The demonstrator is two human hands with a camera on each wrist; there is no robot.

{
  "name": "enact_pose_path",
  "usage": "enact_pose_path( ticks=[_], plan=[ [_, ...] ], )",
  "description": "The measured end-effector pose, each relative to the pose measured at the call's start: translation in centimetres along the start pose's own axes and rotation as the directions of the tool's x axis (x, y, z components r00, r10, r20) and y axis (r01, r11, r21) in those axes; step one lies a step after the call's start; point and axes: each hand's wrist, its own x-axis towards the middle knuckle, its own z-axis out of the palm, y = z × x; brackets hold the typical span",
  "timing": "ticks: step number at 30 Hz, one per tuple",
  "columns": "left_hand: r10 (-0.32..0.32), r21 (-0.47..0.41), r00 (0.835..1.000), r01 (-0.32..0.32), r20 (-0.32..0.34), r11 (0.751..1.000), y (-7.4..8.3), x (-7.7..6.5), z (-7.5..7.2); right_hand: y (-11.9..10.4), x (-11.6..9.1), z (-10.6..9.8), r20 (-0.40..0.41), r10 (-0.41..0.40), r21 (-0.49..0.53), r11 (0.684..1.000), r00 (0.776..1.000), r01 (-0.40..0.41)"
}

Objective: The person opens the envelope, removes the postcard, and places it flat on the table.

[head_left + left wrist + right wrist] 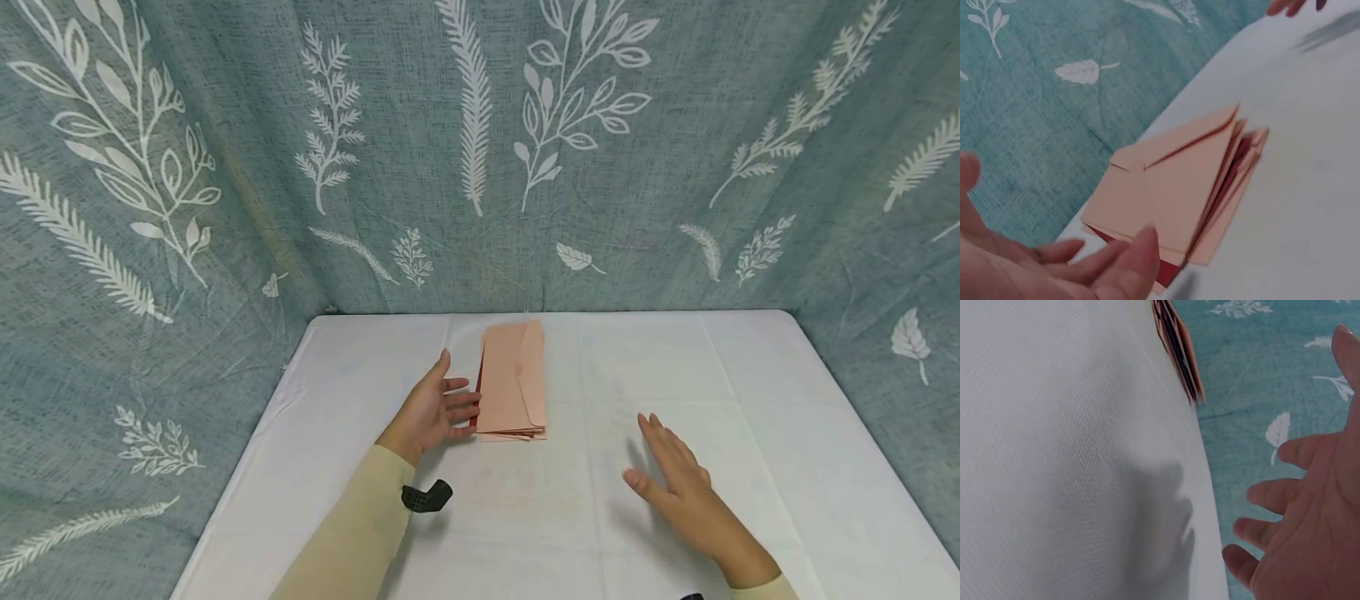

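Note:
A stack of pink envelopes (pixel 512 382) lies on the white table (pixel 750 392), flap side up, with a red edge showing at its left. My left hand (pixel 438 408) is open just left of the stack, palm facing it, fingertips close to its edge. In the left wrist view the envelopes (pixel 1179 187) fan slightly beyond my left fingers (pixel 1135 262). My right hand (pixel 675 479) hovers open over the table to the stack's right, holding nothing. The right wrist view shows that open right hand (pixel 1297 525) and the envelopes' edge (pixel 1179 350).
A blue-grey curtain (pixel 480 150) with white leaf prints hangs behind and beside the table. A black wrist-camera mount (pixel 426 497) sits by my left sleeve. The white tablecloth has faint fold creases.

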Motion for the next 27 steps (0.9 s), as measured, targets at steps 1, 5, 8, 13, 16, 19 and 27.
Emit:
enact_pose_path(
  ticks=[1,5,8,13,16,19,27],
  plan=[
    [-0.008,-0.010,1.000,0.007,-0.006,1.000,0.10,0.02,0.06,0.05,0.03,0.03,0.000,0.001,0.000,1.000,1.000,-0.001],
    [-0.024,-0.025,0.999,0.023,-0.026,0.999,0.38,0.02,0.23,0.17,0.07,0.07,0.000,0.002,0.002,1.000,1.000,-0.002],
    [-0.030,-0.034,0.999,0.029,-0.026,0.999,0.51,-0.04,0.28,0.20,0.05,0.08,0.003,0.002,0.010,1.000,1.000,-0.002],
    [-0.047,-0.065,0.999,0.047,0.012,0.997,0.68,-0.24,0.35,0.27,-0.01,0.17,0.008,0.010,0.016,1.000,1.000,-0.010],
    [-0.051,-0.087,0.998,0.053,0.033,0.995,0.76,-0.39,0.42,0.27,0.04,0.20,0.008,0.015,0.021,1.000,1.000,-0.016],
    [-0.051,-0.113,0.997,0.056,0.052,0.992,0.82,-0.42,0.50,0.33,0.07,0.24,0.008,0.017,0.022,1.000,1.000,-0.018],
    [-0.079,-0.171,0.995,0.089,0.062,0.981,0.81,-0.33,0.92,0.52,-0.04,0.38,0.005,0.025,0.031,0.999,1.000,-0.026]
  ],
)
